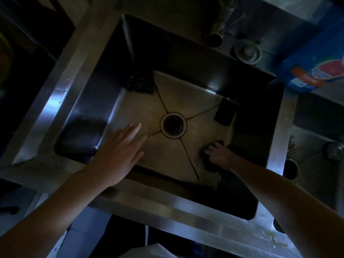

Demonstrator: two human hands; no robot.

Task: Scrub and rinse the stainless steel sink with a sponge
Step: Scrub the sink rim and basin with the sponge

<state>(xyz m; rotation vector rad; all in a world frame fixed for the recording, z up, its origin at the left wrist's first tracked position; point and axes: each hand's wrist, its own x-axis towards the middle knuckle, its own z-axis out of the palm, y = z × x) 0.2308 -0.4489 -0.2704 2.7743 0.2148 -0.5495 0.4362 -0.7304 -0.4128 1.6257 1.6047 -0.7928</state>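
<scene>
The stainless steel sink [178,94] fills the dim view, with its round drain [173,125] in the middle of the floor. Down on the sink floor at the right, near the front corner, my right hand [220,155] grips a dark sponge [204,152], its fingers curled over it. My left hand [121,148] hovers over the left part of the basin with straight, spread fingers and holds nothing.
A dark scouring pad [140,81] lies in the far left corner of the basin. A dark rectangular block [225,112] leans at the right wall. The faucet [221,25] and a metal strainer [247,51] stand behind; a blue packet [314,60] sits at the right.
</scene>
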